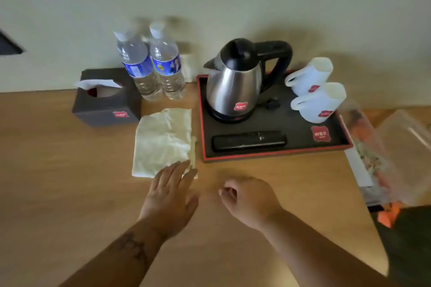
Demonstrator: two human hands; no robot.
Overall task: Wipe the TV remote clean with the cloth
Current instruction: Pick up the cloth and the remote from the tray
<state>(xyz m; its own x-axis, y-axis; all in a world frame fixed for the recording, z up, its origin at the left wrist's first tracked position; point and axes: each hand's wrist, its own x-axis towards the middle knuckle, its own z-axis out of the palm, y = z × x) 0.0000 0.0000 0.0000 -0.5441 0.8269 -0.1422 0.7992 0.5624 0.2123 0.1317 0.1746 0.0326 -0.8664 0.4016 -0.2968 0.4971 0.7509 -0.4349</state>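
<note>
Fingers (180,170) of left hand (169,196) flat, splayed on near edge of crumpled white cloth (163,141); right hand (249,198) loosely curled, empty. Black TV remote (249,140) lying in red-rimmed black tray (275,153).

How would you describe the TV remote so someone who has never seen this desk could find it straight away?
Look at the black red-rimmed tray right of the white crumpled cloth on the wooden desk. Along its near edge, before the steel electric kettle, lies the long black TV remote. It is the only flat, slim bar there.
</note>
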